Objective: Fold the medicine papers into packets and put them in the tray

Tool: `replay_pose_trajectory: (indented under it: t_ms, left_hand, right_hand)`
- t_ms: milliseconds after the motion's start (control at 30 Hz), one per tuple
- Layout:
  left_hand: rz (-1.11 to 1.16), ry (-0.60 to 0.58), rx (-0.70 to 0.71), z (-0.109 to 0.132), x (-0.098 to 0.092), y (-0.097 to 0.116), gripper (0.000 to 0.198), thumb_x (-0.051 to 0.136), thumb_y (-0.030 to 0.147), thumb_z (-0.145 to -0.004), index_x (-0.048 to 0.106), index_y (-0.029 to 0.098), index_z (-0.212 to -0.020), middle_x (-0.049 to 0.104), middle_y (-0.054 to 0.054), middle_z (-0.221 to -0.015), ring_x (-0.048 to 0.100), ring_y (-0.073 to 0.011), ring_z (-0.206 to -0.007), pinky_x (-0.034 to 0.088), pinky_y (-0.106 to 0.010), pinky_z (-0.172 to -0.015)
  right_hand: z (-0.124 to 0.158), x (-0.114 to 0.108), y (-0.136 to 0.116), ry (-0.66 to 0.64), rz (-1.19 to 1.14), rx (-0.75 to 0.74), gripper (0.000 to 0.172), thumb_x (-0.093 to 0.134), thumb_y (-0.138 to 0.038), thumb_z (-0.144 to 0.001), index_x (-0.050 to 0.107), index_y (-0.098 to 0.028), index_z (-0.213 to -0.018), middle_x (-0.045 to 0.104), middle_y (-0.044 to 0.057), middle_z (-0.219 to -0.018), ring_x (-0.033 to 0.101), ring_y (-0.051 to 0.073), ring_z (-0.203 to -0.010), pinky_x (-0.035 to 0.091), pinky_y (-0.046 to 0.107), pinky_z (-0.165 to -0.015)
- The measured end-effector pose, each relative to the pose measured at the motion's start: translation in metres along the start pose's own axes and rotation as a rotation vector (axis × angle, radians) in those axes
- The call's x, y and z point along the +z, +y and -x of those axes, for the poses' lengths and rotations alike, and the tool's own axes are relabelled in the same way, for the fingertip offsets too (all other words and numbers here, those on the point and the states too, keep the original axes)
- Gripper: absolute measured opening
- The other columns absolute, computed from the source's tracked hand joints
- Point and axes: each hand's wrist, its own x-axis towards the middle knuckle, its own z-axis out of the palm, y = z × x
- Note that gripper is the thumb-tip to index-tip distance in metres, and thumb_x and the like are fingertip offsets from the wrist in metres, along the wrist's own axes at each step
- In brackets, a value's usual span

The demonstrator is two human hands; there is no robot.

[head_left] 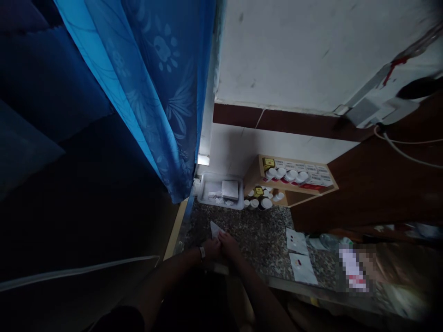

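Note:
Over the near edge of the speckled stone counter, my left hand and my right hand meet, fingers closed. Between them they pinch a small white paper, folded to a point that sticks out toward the far side. The right fingertips show on the paper; the left fingers are partly hidden and dim. To the right lie two flat white paper sheets, an upper one and a lower one, each with several small dark and pale pills on it.
A white tray at the back holds a paper stack and small folded packets. Beside it, a wooden shelf carries bottles and boxes, with more bottles in front. A blue curtain hangs left; a plastic bottle lies right.

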Motion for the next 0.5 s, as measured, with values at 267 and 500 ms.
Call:
replay_pose_trajectory:
  t_ms: [267, 500]
  left_hand:
    - [0.157, -0.080, -0.097, -0.003, 0.003, -0.013, 0.031, 0.052, 0.033, -0.090, 0.054, 0.015, -0.115, 0.056, -0.008, -0.114, 0.057, -0.0192, -0.096, 0.051, -0.040, -0.082]
    - [0.406, 0.003, -0.297, -0.006, 0.001, -0.030, 0.015, 0.050, 0.020, -0.085, 0.065, 0.015, -0.086, 0.065, -0.008, -0.086, 0.058, -0.0212, -0.086, 0.046, -0.031, -0.078]
  right_hand:
    - [0.007, -0.001, -0.002, -0.002, -0.028, 0.001, 0.044, 0.046, -0.017, -0.079, 0.056, -0.016, -0.122, 0.049, 0.008, -0.135, 0.047, 0.021, -0.115, 0.038, 0.030, -0.096]
    - [0.003, 0.000, -0.001, 0.007, -0.078, 0.078, 0.033, 0.039, -0.019, -0.086, 0.064, -0.017, -0.107, 0.056, 0.008, -0.126, 0.051, 0.020, -0.106, 0.040, 0.027, -0.089]
